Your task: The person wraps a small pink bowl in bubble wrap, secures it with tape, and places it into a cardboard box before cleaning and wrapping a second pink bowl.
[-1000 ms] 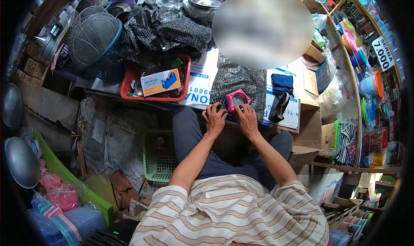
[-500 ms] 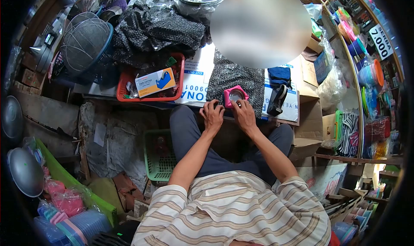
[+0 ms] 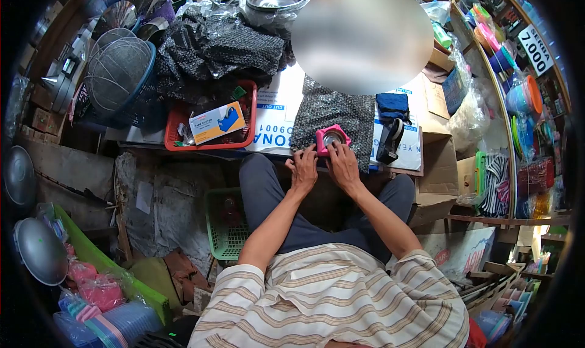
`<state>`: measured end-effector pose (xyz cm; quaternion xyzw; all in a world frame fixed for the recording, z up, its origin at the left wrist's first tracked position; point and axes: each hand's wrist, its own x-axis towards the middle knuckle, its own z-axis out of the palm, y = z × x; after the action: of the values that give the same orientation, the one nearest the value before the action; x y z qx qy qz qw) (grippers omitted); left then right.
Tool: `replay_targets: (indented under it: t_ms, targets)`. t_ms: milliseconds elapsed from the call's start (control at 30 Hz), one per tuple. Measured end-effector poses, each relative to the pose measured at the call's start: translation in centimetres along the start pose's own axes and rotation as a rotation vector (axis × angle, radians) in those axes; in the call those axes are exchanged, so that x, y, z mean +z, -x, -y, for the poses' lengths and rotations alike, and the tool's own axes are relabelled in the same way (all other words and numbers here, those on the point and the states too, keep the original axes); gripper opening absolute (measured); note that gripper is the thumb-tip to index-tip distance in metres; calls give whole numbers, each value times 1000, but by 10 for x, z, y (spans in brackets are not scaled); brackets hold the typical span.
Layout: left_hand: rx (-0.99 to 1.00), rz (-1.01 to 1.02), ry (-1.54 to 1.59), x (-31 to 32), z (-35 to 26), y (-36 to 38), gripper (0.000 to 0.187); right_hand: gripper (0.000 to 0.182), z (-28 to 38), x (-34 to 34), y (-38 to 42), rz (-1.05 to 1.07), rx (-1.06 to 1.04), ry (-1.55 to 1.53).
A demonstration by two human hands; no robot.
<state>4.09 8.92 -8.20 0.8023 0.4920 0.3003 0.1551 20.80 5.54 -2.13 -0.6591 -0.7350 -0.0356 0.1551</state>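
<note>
A pink, squarish item with a round metal middle (image 3: 333, 130) lies on a sheet of black bubble wrap (image 3: 341, 107) near the table's front edge. My right hand (image 3: 344, 168) grips its near side, fingertips on the pink rim and the metal. Just to the left, my left hand (image 3: 303, 170) has its fingers bent over the wrap's near edge, seemingly pinching it. A black tape dispenser (image 3: 390, 142) sits right of the wrap, below a dark blue folded bundle (image 3: 393, 106).
A red basket (image 3: 251, 125) holding a tape cutter box (image 3: 217, 123) stands on the left. Behind it lies a heap of black bubble wrap (image 3: 225, 46). An open cardboard box (image 3: 440, 168) adjoins the table's right side; a green basket (image 3: 224, 247) is below. A blurred oval hides the far side.
The view has shifted slightly. My left fingers have come closer to the pink item, and my right fingers reach further over its metal middle. The wrap stays flat.
</note>
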Motion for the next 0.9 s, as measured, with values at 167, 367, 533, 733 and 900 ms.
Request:
replay_targets:
  t_ms: [167,367,533,733,900]
  targets:
    - [14,11,6,0,-2,1,25,54,-2,12,4,-29,7,47]
    - [2,58,3,0,-7,2,23,57,15,-11,2,11,48,78]
    - [2,53,-4,-6,-11,3,18,57,9,-6,4,-1,19,123]
    - [107,-40,-75,-19,-29,6,17,42,-3,-12,0,64,-9,205]
    - [72,-87,39,-32,-38,4,30,29,-7,-35,-13,106,-114,103]
